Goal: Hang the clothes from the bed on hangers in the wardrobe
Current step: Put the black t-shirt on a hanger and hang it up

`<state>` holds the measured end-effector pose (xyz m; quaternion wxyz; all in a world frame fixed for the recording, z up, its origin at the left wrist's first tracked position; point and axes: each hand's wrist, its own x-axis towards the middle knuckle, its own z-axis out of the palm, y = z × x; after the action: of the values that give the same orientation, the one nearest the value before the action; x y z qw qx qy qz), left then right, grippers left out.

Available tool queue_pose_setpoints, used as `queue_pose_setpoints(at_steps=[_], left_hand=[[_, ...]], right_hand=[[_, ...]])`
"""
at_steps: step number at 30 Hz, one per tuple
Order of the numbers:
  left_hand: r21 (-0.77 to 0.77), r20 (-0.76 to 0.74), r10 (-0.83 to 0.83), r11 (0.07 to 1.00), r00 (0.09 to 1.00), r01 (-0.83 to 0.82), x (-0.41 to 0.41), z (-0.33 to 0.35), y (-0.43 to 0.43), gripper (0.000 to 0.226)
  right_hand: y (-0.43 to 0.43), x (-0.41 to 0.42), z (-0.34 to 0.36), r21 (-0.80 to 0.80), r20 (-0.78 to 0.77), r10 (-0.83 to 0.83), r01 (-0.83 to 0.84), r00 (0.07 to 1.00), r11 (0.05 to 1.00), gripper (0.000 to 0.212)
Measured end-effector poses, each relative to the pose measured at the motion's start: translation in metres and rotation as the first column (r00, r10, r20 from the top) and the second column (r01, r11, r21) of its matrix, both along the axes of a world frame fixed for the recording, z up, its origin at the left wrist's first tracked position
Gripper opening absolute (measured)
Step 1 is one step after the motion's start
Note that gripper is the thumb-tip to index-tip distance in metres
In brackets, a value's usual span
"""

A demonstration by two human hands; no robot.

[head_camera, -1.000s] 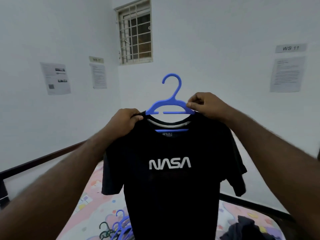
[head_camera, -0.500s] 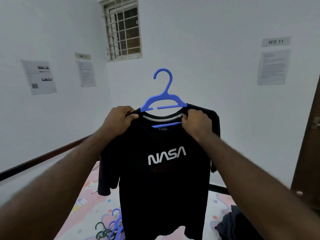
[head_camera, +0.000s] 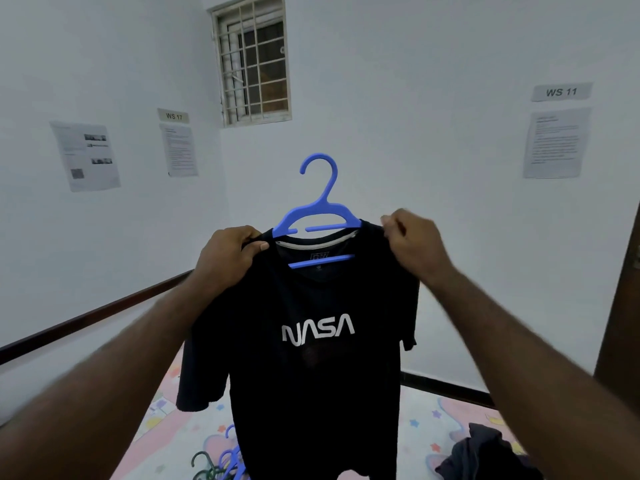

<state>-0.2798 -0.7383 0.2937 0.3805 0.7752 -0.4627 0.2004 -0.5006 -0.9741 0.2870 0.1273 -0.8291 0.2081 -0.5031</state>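
A black NASA T-shirt (head_camera: 317, 368) hangs in the air in front of me on a blue plastic hanger (head_camera: 320, 209), whose hook sticks up above the collar. My left hand (head_camera: 227, 259) grips the shirt's left shoulder beside the hanger's arm. My right hand (head_camera: 414, 242) pinches the fabric at the right shoulder. Below lies the bed (head_camera: 422, 420) with a pastel patterned sheet. The wardrobe's interior is not in view.
Several spare hangers (head_camera: 221, 462), blue and dark green, lie on the bed under the shirt. A dark garment (head_camera: 485, 455) is heaped at the lower right. A brown wooden panel (head_camera: 623, 306) stands at the right edge. White walls carry paper notices and a barred window (head_camera: 254, 60).
My right hand has moved from the collar out and up to the shirt's right shoulder. My view has shifted slightly, and the shirt hangs a little lower in the frame.
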Motion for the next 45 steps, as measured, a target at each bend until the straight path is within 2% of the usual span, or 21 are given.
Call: queue_pose_setpoints(at_steps=[1,2,4,7,9,12,15,18,21,26,28,30,32,35,37,39,40,45], left_hand=[[0.004,-0.003,-0.015,1.0,1.0,0.015,0.001,0.0,0.0,0.01],[0.007,-0.008,-0.029,1.0,1.0,0.029,0.002,0.0,0.0,0.01],[0.006,-0.012,-0.048,0.999,0.999,0.048,0.002,-0.001,-0.002,0.009],[-0.014,-0.018,-0.07,0.997,0.997,0.07,0.001,-0.004,-0.004,0.008],[-0.018,-0.024,-0.076,0.997,0.997,0.075,0.003,-0.006,-0.004,0.007],[-0.051,-0.015,-0.075,0.996,0.997,0.074,0.005,-0.008,-0.002,0.012],[-0.146,0.095,-0.004,0.989,0.995,0.018,0.0,-0.01,-0.003,0.02],[-0.29,0.181,0.06,0.957,0.982,-0.005,-0.005,-0.014,-0.006,0.02],[-0.386,0.185,0.045,0.922,0.982,0.03,-0.006,-0.017,-0.009,0.017],[-0.431,0.276,0.038,0.898,0.96,0.088,-0.009,-0.022,-0.012,0.014],[-0.377,0.34,0.026,0.919,0.94,0.111,-0.007,-0.026,-0.01,0.015],[-0.289,0.334,-0.013,0.95,0.943,0.115,-0.002,-0.025,-0.006,0.015],[-0.208,0.226,-0.056,0.973,0.973,0.104,0.003,-0.018,-0.002,0.018],[-0.114,-0.004,-0.122,0.986,0.993,0.121,0.011,-0.003,0.003,0.039],[0.061,-0.066,-0.117,0.991,0.991,0.121,0.019,0.007,0.002,0.044],[0.277,-0.013,-0.063,0.959,0.998,0.064,0.025,0.016,0.0,0.029],[0.327,0.014,-0.039,0.945,0.999,0.032,0.026,0.018,-0.001,0.023],[0.33,0.13,0.005,0.943,0.992,-0.048,0.027,0.013,-0.005,0.017]], right_hand=[[-0.011,-0.004,0.011,0.023,-0.032,0.017,-0.016,0.999,1.0,0.021],[-0.02,-0.007,0.019,0.04,-0.164,0.031,-0.024,0.986,0.999,0.025],[-0.033,-0.007,0.028,0.099,-0.428,0.08,-0.042,0.9,0.994,0.039],[-0.034,-0.001,0.028,0.111,-0.553,0.136,-0.089,0.822,0.99,0.027],[-0.031,0.003,0.027,0.12,-0.523,0.176,-0.132,0.834,0.984,0.019],[-0.029,0.008,0.021,0.139,-0.379,0.216,-0.176,0.9,0.975,0.012],[-0.027,0.017,0.019,0.163,-0.277,0.206,-0.166,0.939,0.973,0.01],[-0.025,0.021,0.022,0.142,-0.231,0.202,-0.172,0.952,0.975,0.012],[-0.022,0.024,0.02,0.124,-0.221,0.19,-0.165,0.957,0.978,0.013],[-0.018,0.023,0.017,0.135,-0.126,0.169,-0.152,0.977,0.979,0.012],[-0.019,0.019,0.017,0.129,-0.125,0.17,-0.154,0.977,0.98,0.013],[-0.02,0.016,0.017,0.13,-0.127,0.182,-0.165,0.975,0.978,0.012],[-0.021,0.014,0.019,0.125,-0.128,0.191,-0.175,0.973,0.977,0.012],[-0.022,0.011,0.022,0.119,-0.128,0.199,-0.184,0.972,0.976,0.012],[-0.022,0.011,0.022,0.12,-0.139,0.202,-0.185,0.97,0.975,0.012],[-0.021,0.013,0.02,0.119,-0.162,0.202,-0.185,0.966,0.976,0.012],[-0.021,0.013,0.02,0.115,-0.172,0.2,-0.182,0.965,0.977,0.012],[-0.021,0.013,0.021,0.092,-0.152,0.157,-0.144,0.976,0.985,0.01]])
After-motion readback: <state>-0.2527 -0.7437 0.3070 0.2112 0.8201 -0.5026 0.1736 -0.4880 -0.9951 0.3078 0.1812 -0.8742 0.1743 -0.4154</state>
